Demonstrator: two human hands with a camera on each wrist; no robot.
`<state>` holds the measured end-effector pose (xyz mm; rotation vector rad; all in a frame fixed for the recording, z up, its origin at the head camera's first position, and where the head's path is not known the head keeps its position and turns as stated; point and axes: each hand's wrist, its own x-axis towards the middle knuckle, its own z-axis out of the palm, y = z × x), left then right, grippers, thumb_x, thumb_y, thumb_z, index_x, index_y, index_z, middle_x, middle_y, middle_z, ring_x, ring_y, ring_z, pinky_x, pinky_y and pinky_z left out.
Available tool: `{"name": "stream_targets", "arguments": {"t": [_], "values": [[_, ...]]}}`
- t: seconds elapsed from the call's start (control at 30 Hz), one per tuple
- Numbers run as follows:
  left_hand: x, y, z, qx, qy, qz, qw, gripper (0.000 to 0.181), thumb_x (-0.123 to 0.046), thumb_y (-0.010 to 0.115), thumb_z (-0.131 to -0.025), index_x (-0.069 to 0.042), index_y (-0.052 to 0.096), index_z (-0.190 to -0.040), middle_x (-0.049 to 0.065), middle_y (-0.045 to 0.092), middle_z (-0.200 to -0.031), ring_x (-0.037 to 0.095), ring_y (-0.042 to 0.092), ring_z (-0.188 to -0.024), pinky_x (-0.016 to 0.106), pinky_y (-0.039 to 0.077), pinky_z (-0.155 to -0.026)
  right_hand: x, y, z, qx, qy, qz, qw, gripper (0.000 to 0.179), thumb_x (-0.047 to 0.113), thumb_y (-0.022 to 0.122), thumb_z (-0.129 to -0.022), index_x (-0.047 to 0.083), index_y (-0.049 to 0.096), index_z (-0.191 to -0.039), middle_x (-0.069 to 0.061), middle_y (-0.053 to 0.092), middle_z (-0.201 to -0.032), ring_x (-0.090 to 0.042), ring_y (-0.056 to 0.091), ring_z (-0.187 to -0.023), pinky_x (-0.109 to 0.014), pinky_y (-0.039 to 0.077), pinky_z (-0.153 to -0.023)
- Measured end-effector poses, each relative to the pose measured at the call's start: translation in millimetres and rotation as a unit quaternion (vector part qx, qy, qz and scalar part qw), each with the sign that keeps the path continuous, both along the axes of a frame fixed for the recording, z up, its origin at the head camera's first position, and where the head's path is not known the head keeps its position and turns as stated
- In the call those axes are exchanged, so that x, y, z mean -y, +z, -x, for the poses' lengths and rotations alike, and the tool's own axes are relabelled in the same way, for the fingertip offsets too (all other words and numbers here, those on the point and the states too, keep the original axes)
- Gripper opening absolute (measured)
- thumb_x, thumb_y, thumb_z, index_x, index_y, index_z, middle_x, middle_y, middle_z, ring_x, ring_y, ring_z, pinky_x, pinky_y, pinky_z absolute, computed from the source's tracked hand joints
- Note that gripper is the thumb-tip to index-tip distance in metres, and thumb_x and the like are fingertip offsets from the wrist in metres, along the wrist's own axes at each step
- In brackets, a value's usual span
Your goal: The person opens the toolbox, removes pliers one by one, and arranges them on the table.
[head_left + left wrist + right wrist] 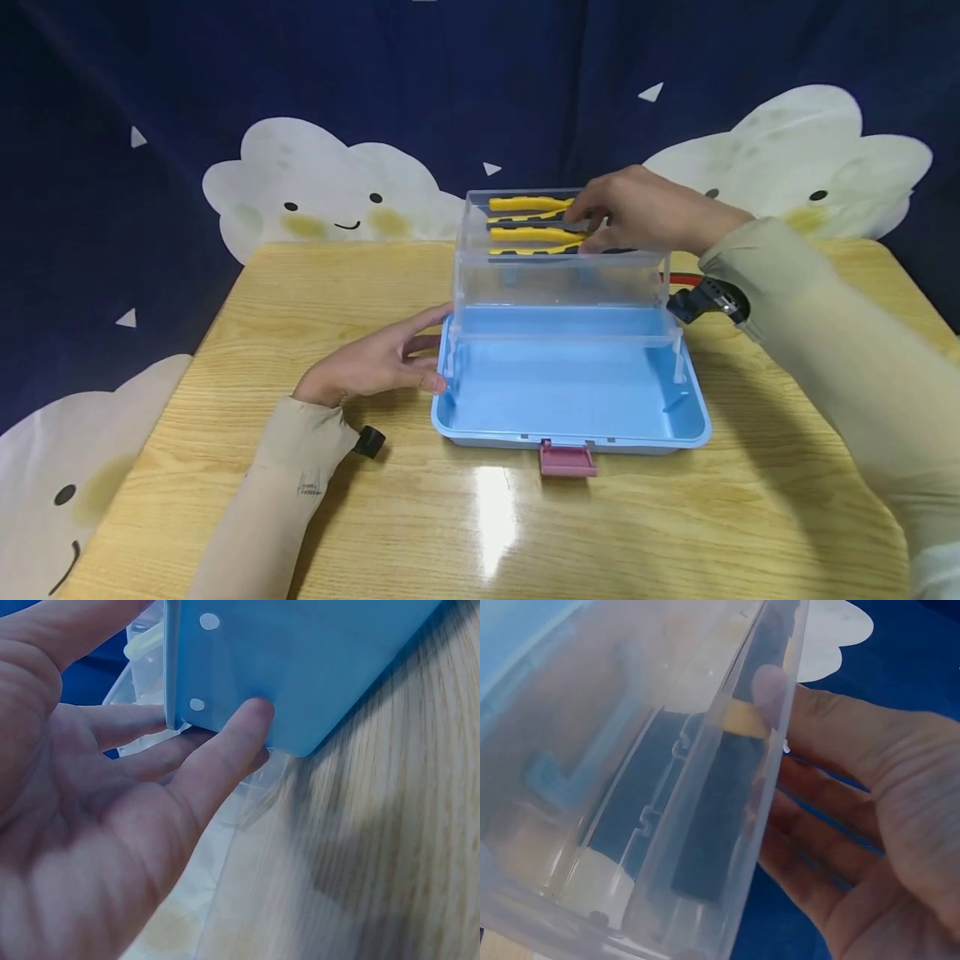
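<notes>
Beige sleeve (825, 350) nearest, the right hand (641, 208) bends over yellow-handled tools (528, 235) in a clear tray (525, 287) beneath its fingers; whether they pinch one is unclear. The left hand (375, 360), fingers spread, touches the blue box (555, 383); bracing there should steady the tray.

Blue box, open and upright on a wooden table (780, 533), clear tray raised.

The blue box (555, 379) is shallow, rectangular and rounded at the corners, its long side facing front; a pink latch (567, 462) hangs unfastened at front centre. The clear tray (555, 282) stands above the box's rear part, joined by translucent side arms (678, 357). Yellow-and-black tool handles (529, 235) lie lengthwise in the tray, roughly parallel, their right ends partly hidden; exact tool type cannot be confirmed.
</notes>
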<state>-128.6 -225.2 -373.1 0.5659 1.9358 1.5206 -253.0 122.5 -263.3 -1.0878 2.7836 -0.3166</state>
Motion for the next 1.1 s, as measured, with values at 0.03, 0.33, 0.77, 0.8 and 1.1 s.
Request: {"name": "stream_targets", "arguments": {"t": [0.03, 0.33, 0.77, 0.8, 1.1], "values": [[0.1, 0.1, 0.0, 0.000, -0.001, 0.000, 1.0000, 0.108, -0.014, 0.083, -0.086, -0.029, 0.013, -0.167, 0.005, 0.020, -0.174, 0.036, 0.030, -0.159, 0.035, 0.047, -0.119, 1.0, 0.2, -0.3, 0.000, 0.002, 0.001, 1.0000, 0.043, 0.017, 0.083, -0.089, 0.010, 0.072, -0.130, -0.012, 0.069, -0.130, -0.026, 0.071, -0.110, -0.043, 0.064, -0.092], [0.6, 5.8, -3.1, 0.006, -0.007, -0.004, 1.0000, 0.108, -0.017, 0.084, -0.086, -0.031, 0.013, -0.167, 0.005, 0.022, -0.173, 0.036, 0.032, -0.158, 0.036, 0.050, -0.116, 7.4, 6.7, -5.4, 0.033, -0.007, -0.039, 0.9987, 0.050, 0.013, 0.079, -0.092, 0.013, 0.065, -0.140, -0.012, 0.073, -0.130, -0.028, 0.070, -0.119, -0.048, 0.061, -0.101], [0.8, 11.0, -7.8, -0.001, -0.004, 0.015, 0.9999, 0.109, -0.015, 0.083, -0.087, -0.029, 0.012, -0.167, 0.006, 0.020, -0.173, 0.037, 0.031, -0.158, 0.037, 0.049, -0.118, 22.9, 22.5, -5.7, 0.051, -0.012, -0.145, 0.9881, 0.049, 0.018, 0.077, -0.095, 0.011, 0.064, -0.142, -0.013, 0.073, -0.132, -0.031, 0.070, -0.121, -0.049, 0.058, -0.106], [0.4, 11.3, -8.0, -0.001, -0.004, 0.015, 0.9999, 0.108, -0.015, 0.083, -0.087, -0.029, 0.012, -0.167, 0.006, 0.020, -0.173, 0.037, 0.031, -0.158, 0.037, 0.049, -0.118, 24.1, 23.5, -5.2, 0.055, -0.017, -0.152, 0.9867, 0.049, 0.018, 0.077, -0.095, 0.012, 0.064, -0.142, -0.013, 0.073, -0.132, -0.030, 0.070, -0.119, -0.049, 0.058, -0.106], [-2.7, 15.1, -8.4, -0.001, -0.011, 0.003, 0.9999, 0.110, -0.011, 0.082, -0.087, -0.024, 0.009, -0.168, 0.007, 0.019, -0.174, 0.038, 0.032, -0.158, 0.036, 0.050, -0.116, 31.6, 27.2, -2.6, 0.084, -0.039, -0.176, 0.9800, 0.046, 0.017, 0.077, -0.094, 0.015, 0.067, -0.139, -0.014, 0.070, -0.134, -0.029, 0.066, -0.115, -0.051, 0.057, -0.106]]}}
